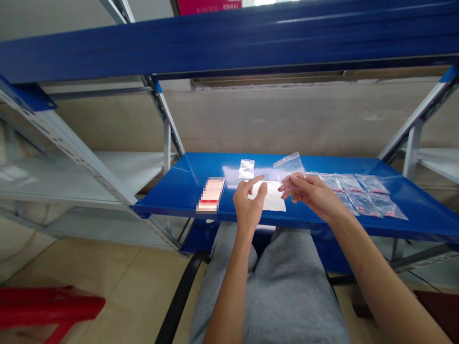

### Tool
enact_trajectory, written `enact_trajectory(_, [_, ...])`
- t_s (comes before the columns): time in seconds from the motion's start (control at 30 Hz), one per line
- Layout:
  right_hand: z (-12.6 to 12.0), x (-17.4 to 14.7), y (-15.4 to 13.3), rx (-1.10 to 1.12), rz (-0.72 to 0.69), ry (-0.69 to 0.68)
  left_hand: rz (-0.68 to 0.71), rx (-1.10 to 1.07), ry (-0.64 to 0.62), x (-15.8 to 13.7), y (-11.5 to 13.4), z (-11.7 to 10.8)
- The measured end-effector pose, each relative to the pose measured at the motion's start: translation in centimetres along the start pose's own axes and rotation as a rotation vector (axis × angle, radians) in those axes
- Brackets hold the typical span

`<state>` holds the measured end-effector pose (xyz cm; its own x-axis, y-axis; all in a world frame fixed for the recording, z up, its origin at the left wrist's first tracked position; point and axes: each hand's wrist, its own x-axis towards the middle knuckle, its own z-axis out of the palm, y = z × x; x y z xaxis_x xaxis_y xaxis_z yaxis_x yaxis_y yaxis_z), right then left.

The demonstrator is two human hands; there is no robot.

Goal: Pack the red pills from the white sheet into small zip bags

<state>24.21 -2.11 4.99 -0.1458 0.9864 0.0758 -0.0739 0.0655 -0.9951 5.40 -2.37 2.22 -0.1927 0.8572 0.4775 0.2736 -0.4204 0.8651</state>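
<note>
My right hand [304, 188] pinches a clear zip bag [289, 165] above the blue shelf; a little pinkish content shows near the fingers. To its left, my left hand [248, 200] holds nothing, with thumb and forefinger apart. Beneath both hands lies a white sheet [275, 202], partly hidden by them. A small stack of clear bags [246, 168] rests behind my left hand. On the right, several flat clear bags [369, 203] with small pink-red pieces inside lie in two rows, partly covered by my right hand and forearm.
A blurred-out pale and red item [211, 195] lies at the left of the blue shelf [172, 191]. Overhead runs a blue beam [229, 43]. Grey metal uprights [71, 143] stand at the sides. A red stool [50, 306] is on the floor at lower left.
</note>
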Motion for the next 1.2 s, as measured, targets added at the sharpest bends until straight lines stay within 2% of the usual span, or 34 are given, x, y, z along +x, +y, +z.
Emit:
enact_trajectory(0.1, [0.9,-0.8,-1.0,-0.166,0.02,-0.186,0.014,-0.025,0.025,0.7,0.8,-1.8])
enact_trajectory(0.2, [1.4,-1.5,-1.0,-0.303,0.041,-0.264,-0.006,-0.063,-0.118,0.9,1.1,-2.4])
enact_trajectory(0.33, [1.2,-2.0,-0.5,-0.414,0.085,-0.296,-0.089,-0.102,-0.283,0.7,0.4,-2.1])
enact_trajectory(0.57, [0.2,-2.3,-0.7,-0.449,0.026,-0.188,-0.103,-0.171,-0.325,0.4,-0.5,-1.0])
enact_trajectory(0.73, [0.3,-2.2,-0.4,-0.407,-0.105,-0.018,-0.172,-0.226,-0.325,0.1,-0.6,-0.1])
enact_trajectory(0.87, [0.3,-2.0,0.5,-0.348,-0.119,0.114,-0.202,-0.334,-0.327,-0.4,0.1,0.5])
enact_trajectory(1.0, [0.2,-1.9,1.1,-0.326,-0.089,0.125,-0.207,-0.381,-0.348,-0.6,0.7,0.7])
enact_trajectory(1.2, [0.3,-1.7,1.5,-0.256,-0.04,0.116,-0.305,-0.414,-0.483,-0.7,0.6,0.7])
